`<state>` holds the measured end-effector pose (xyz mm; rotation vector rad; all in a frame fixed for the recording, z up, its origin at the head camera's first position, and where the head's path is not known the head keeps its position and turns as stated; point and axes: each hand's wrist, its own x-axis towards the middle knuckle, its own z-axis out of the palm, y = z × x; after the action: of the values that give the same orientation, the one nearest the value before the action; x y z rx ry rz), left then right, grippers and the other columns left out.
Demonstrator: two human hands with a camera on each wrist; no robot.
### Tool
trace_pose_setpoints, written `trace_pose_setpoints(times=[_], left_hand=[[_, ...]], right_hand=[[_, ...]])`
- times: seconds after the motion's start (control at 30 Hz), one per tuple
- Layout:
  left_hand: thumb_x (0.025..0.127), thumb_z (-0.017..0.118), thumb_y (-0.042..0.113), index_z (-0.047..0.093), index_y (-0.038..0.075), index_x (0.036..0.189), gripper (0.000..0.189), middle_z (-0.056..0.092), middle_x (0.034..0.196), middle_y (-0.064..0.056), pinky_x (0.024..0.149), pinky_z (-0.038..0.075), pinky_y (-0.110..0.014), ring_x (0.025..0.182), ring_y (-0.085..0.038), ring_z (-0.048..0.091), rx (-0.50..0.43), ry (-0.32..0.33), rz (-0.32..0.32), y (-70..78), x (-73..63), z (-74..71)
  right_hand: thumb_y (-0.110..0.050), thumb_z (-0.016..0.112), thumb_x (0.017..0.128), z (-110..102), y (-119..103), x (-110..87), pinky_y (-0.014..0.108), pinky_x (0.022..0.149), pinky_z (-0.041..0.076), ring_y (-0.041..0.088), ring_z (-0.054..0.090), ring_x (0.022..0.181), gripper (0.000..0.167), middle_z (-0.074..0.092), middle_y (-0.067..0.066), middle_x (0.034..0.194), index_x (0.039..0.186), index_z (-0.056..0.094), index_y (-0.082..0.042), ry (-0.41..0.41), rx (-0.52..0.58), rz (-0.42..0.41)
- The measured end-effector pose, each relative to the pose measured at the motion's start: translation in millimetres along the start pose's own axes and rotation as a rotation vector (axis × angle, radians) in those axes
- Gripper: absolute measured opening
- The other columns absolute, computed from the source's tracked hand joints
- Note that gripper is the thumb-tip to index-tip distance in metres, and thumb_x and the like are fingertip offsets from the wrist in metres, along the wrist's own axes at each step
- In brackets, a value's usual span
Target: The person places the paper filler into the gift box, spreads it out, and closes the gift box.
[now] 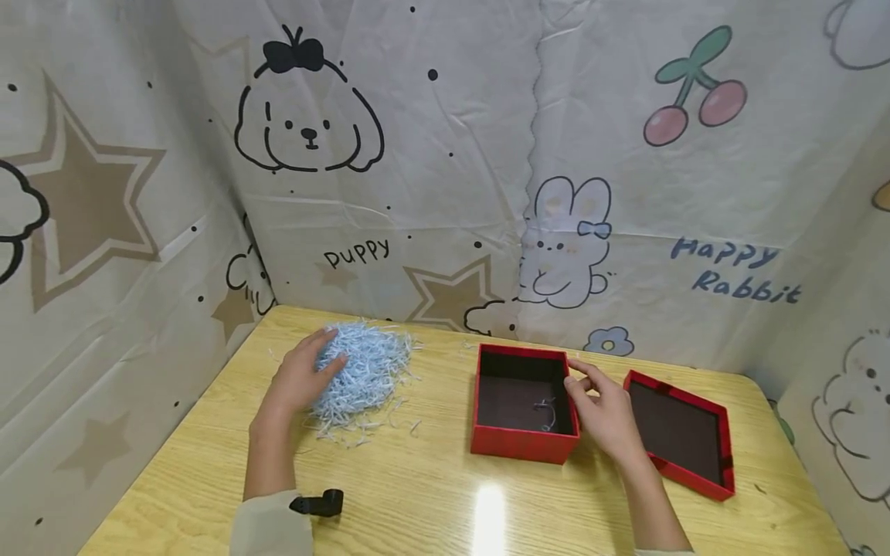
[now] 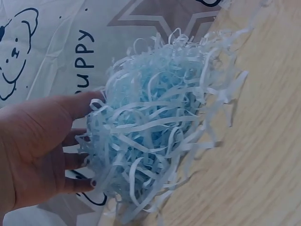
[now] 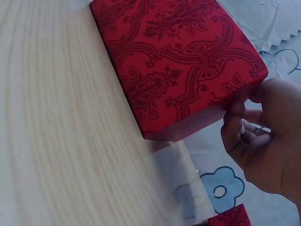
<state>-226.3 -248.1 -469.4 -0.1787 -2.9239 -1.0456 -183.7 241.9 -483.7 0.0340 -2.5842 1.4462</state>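
Note:
A loose heap of pale blue shredded paper (image 1: 368, 371) lies on the left half of the table. My left hand (image 1: 299, 378) touches the heap's left side, thumb and fingers spread apart; its fingertips are partly hidden by the strips in the left wrist view. An open red box (image 1: 524, 446) with a dark inside stands right of the heap. Inside it are a few thin strands (image 1: 547, 413). At the box's right wall, my right hand (image 1: 606, 413) pinches the rim near the back corner. The right wrist view shows the box's patterned red outside (image 3: 183, 66).
A red lid (image 1: 677, 432) lies inside up, right of the box. Stray paper strips (image 1: 416, 426) are scattered beside the heap. A printed cloth (image 1: 445, 154) hangs along the back and sides of the wooden table (image 1: 403, 494). A black strap end sticks out at my left cuff.

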Motion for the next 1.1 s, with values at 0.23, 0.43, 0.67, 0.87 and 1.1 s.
trace_pose_setpoints(times=[0.23, 0.43, 0.67, 0.87, 1.1], left_hand=[[0.107, 0.065, 0.02, 0.057, 0.007, 0.15, 0.046, 0.051, 0.154, -0.026, 0.106, 0.047, -0.067, 0.136, -0.05, 0.052, 0.065, 0.062, -0.034, -3.4, 4.7, 6.9], [0.105, 0.067, 0.014, 0.068, 0.004, 0.137, 0.034, 0.061, 0.143, -0.027, 0.094, 0.054, -0.062, 0.122, -0.048, 0.064, 0.083, 0.103, -0.062, -5.2, 8.4, 7.9], [0.102, 0.07, 0.01, 0.073, 0.001, 0.127, 0.026, 0.069, 0.132, -0.026, 0.091, 0.057, -0.059, 0.114, -0.044, 0.068, 0.0, 0.235, -0.027, -0.8, 5.3, 0.3], [0.1, 0.072, 0.007, 0.075, 0.001, 0.122, 0.022, 0.07, 0.128, -0.026, 0.091, 0.057, -0.058, 0.11, -0.044, 0.069, -0.039, 0.35, 0.02, 7.9, -0.4, -9.2], [0.1, 0.074, 0.009, 0.076, 0.003, 0.12, 0.021, 0.071, 0.123, -0.022, 0.089, 0.056, -0.059, 0.11, -0.042, 0.068, -0.045, 0.418, 0.051, 18.1, -2.7, -19.5]], right_hand=[[-0.021, 0.065, 0.106, 11.1, 1.9, -1.3, 0.024, 0.046, 0.041, 0.01, 0.051, 0.047, 0.04, 0.061, 0.01, 0.083, 0.145, 0.064, -0.012, 0.026, 0.018, 0.014], [-0.024, 0.066, 0.106, 19.4, 0.8, -1.8, 0.023, 0.046, 0.039, 0.009, 0.047, 0.046, 0.04, 0.06, 0.011, 0.084, 0.145, 0.064, -0.015, 0.037, 0.029, 0.031], [-0.034, 0.063, 0.108, 20.7, -5.8, -0.7, 0.024, 0.046, 0.037, 0.009, 0.046, 0.046, 0.044, 0.058, 0.013, 0.091, 0.149, 0.061, -0.018, 0.001, 0.026, 0.053], [-0.03, 0.063, 0.108, 23.2, -4.7, -0.4, 0.024, 0.047, 0.039, 0.011, 0.052, 0.049, 0.043, 0.059, 0.013, 0.09, 0.149, 0.061, -0.018, 0.002, 0.021, 0.05], [-0.032, 0.062, 0.109, 27.0, -3.3, -0.1, 0.025, 0.049, 0.04, 0.011, 0.052, 0.051, 0.044, 0.058, 0.012, 0.088, 0.15, 0.06, -0.017, 0.005, 0.014, 0.037]])
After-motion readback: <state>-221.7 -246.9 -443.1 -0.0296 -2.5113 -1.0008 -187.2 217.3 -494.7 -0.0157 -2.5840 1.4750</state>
